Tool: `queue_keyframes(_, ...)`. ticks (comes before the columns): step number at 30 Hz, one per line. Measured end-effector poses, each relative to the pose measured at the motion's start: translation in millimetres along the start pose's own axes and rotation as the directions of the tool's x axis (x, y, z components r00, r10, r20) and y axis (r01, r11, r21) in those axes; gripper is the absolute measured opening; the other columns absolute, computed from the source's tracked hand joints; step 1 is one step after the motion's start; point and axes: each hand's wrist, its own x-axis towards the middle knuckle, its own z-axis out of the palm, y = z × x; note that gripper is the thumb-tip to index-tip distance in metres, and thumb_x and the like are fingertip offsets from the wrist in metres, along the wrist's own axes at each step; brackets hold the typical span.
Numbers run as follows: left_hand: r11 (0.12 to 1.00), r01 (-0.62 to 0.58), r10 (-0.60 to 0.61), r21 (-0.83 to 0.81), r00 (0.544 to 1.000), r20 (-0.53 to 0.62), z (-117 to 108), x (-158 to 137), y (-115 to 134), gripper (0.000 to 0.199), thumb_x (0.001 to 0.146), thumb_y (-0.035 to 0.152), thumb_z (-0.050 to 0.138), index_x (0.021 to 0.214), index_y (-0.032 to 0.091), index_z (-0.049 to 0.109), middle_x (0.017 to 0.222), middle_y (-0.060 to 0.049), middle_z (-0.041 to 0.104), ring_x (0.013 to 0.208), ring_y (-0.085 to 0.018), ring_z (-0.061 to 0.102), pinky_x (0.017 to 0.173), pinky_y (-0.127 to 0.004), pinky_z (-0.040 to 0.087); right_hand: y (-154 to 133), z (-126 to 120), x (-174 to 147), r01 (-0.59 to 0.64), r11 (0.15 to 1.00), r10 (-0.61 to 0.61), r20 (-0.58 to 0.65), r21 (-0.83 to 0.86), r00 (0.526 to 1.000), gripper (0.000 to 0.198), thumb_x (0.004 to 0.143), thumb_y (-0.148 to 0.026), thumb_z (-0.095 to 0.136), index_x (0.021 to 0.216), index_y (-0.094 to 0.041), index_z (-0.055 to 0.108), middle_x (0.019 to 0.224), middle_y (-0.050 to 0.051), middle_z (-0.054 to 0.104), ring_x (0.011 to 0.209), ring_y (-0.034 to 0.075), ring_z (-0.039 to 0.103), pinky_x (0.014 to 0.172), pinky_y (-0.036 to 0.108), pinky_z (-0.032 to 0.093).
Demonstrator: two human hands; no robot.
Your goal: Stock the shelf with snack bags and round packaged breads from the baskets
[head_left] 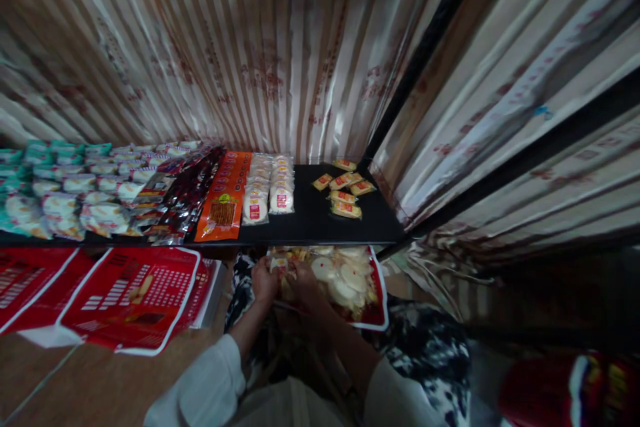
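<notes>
On my lap lies an open red bag [381, 300] with a white edge, filled with round white crackers in clear wrappers [345, 277] and some yellowish packets. Over its left end, my left hand [263, 282] is closed on the side of a small clear cracker packet [279, 263] with a red label. My right hand [301, 279] has its fingers closed at the other side of this packet. Dim light and blur hide the exact finger contact. Just beyond the hands, two rows of similar round white cracker packets [282, 193] stand on a black shelf [310, 230].
Left along the shelf are an orange snack bag [225, 197], dark red packets [187, 197], and white and teal packets [65, 180]. Small yellow packets [345, 190] lie scattered at right. Red printed bags [135, 293] hang below. A black pole [425, 60] slants beside striped sheeting.
</notes>
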Motion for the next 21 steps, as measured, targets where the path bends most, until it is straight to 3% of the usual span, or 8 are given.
queue_keyframes(2,0.999,-0.018,0.018,-0.038,1.000,-0.015,-2,-2,1,0.021,0.073,0.017,0.055,0.092,0.016,0.061,0.092,-0.009,0.067,0.095,-0.023,0.061,0.087,-0.035,0.046,4,0,-5,0.011,1.000,-0.011,-0.011,-0.024,1.000,0.038,0.076,-0.021,0.053,0.113,-0.018,0.062,0.113,0.012,0.065,0.110,0.026,0.056,0.099,0.040,0.040)
queue_keyframes(6,0.995,-0.081,0.075,-0.061,0.993,-0.096,-13,-8,8,0.017,0.076,0.019,0.050,0.090,0.017,0.060,0.093,-0.008,0.064,0.091,-0.021,0.060,0.085,-0.036,0.047,8,-2,-14,0.031,1.000,-0.031,-0.017,0.006,0.999,0.043,0.073,-0.017,0.051,0.115,-0.016,0.061,0.121,0.013,0.061,0.117,0.027,0.052,0.103,0.040,0.037)
queue_keyframes(10,0.975,-0.184,0.161,-0.121,0.971,-0.178,-26,-14,11,0.016,0.075,0.021,0.050,0.087,0.019,0.060,0.088,-0.006,0.062,0.088,-0.021,0.059,0.083,-0.037,0.048,-3,-10,-14,-0.027,0.984,0.032,-0.025,0.177,0.999,0.042,0.073,-0.016,0.050,0.113,-0.017,0.061,0.116,0.012,0.064,0.111,0.025,0.056,0.101,0.042,0.039)
queue_keyframes(12,0.963,-0.211,0.180,-0.166,0.967,-0.180,-32,-16,12,0.017,0.075,0.022,0.049,0.088,0.018,0.060,0.088,-0.006,0.062,0.086,-0.021,0.059,0.082,-0.037,0.048,-12,-17,-14,-0.033,0.929,0.032,0.008,0.368,0.999,0.042,0.073,-0.019,0.051,0.114,-0.017,0.059,0.115,0.012,0.065,0.106,0.024,0.060,0.096,0.041,0.044)
queue_keyframes(15,0.946,-0.216,0.177,-0.243,0.969,-0.172,-39,-17,14,0.019,0.074,0.024,0.050,0.090,0.017,0.060,0.087,-0.005,0.062,0.083,-0.019,0.059,0.079,-0.035,0.049,-21,-27,-15,-0.015,0.763,-0.035,0.064,0.647,0.997,0.040,0.072,-0.028,0.057,0.112,-0.020,0.058,0.112,0.010,0.066,0.103,0.022,0.061,0.089,0.038,0.049)
queue_keyframes(18,0.927,-0.218,0.169,-0.305,0.969,-0.180,-44,-18,22,0.020,0.074,0.024,0.051,0.089,0.017,0.060,0.084,-0.004,0.062,0.077,-0.018,0.059,0.074,-0.033,0.049,-26,-35,-19,-0.034,0.660,-0.043,0.083,0.751,0.996,0.040,0.071,-0.039,0.064,0.107,-0.022,0.059,0.108,0.009,0.067,0.102,0.022,0.061,0.088,0.039,0.049)
queue_keyframes(21,0.906,-0.246,0.184,-0.344,0.962,-0.201,-49,-18,35,0.019,0.074,0.024,0.051,0.088,0.017,0.061,0.083,-0.003,0.062,0.074,-0.017,0.058,0.070,-0.030,0.048,-30,-42,-19,-0.055,0.637,-0.005,0.075,0.769,0.997,0.045,0.069,-0.048,0.066,0.106,-0.022,0.059,0.108,0.009,0.066,0.102,0.022,0.061,0.088,0.039,0.049)
